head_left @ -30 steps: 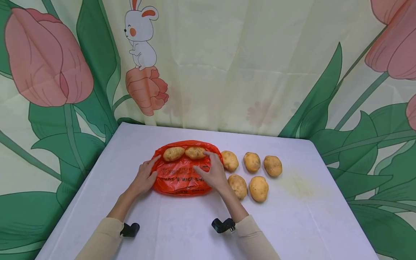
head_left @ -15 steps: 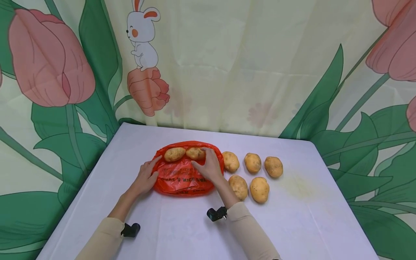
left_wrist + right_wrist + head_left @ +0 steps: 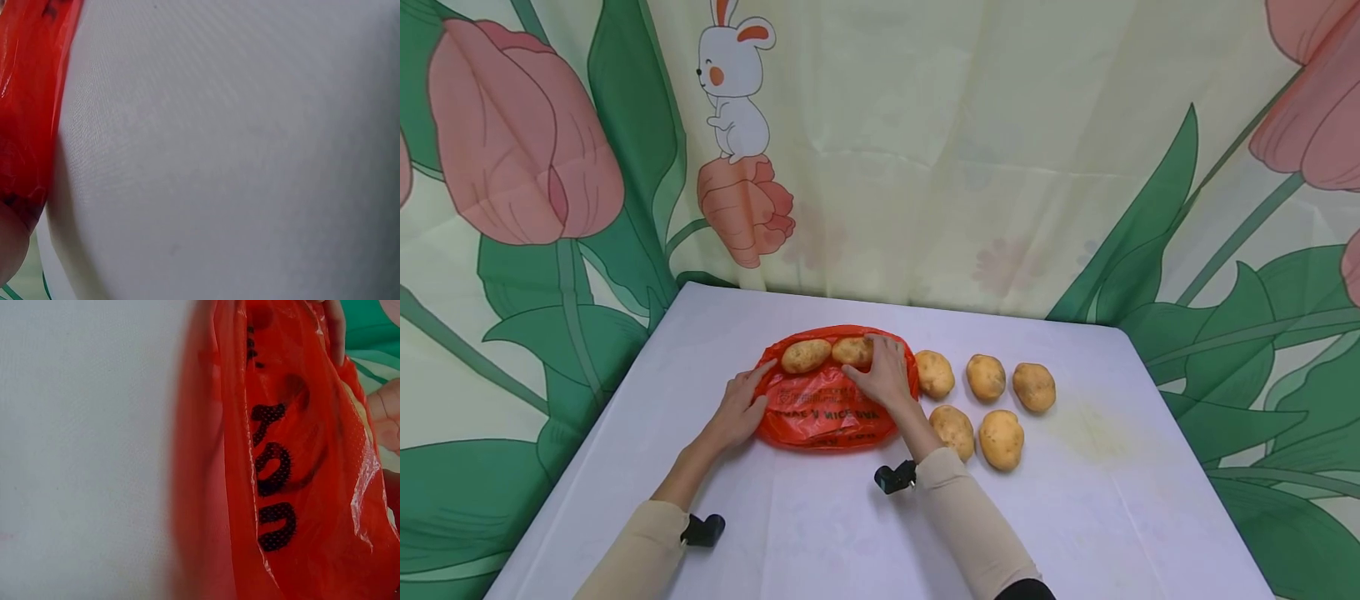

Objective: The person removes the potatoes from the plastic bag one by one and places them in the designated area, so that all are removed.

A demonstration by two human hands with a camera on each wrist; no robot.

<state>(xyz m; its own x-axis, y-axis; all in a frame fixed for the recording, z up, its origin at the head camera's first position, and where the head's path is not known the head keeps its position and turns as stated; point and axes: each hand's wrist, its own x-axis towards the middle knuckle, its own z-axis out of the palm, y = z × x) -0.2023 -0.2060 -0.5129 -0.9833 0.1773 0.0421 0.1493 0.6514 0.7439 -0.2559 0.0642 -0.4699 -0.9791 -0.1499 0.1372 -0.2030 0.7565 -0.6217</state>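
Observation:
A red plastic bag (image 3: 827, 412) with black printing lies on the table, its mouth spread wide. Inside, along the far side, are two potatoes: the left potato (image 3: 806, 357) is fully visible, and the right potato (image 3: 848, 351) is partly covered by my right hand (image 3: 883, 375). That hand curls its fingers over the potato's right end, with the thumb at its near side. My left hand (image 3: 737, 408) touches the bag's left edge, index finger extended. In the left wrist view, the bag (image 3: 28, 106) shows at the left with a fingertip (image 3: 11, 240) below.
Several loose potatoes (image 3: 987, 378) lie right of the bag in two rows; the nearest ones sit close to my right forearm. The white table (image 3: 820, 525) has a faint yellowish stain. A printed curtain (image 3: 910, 167) hangs behind the table's far edge.
My right hand has moved slightly left and away from me, closing its fingers and thumb around the right potato. The left hand stays at the bag's left edge.

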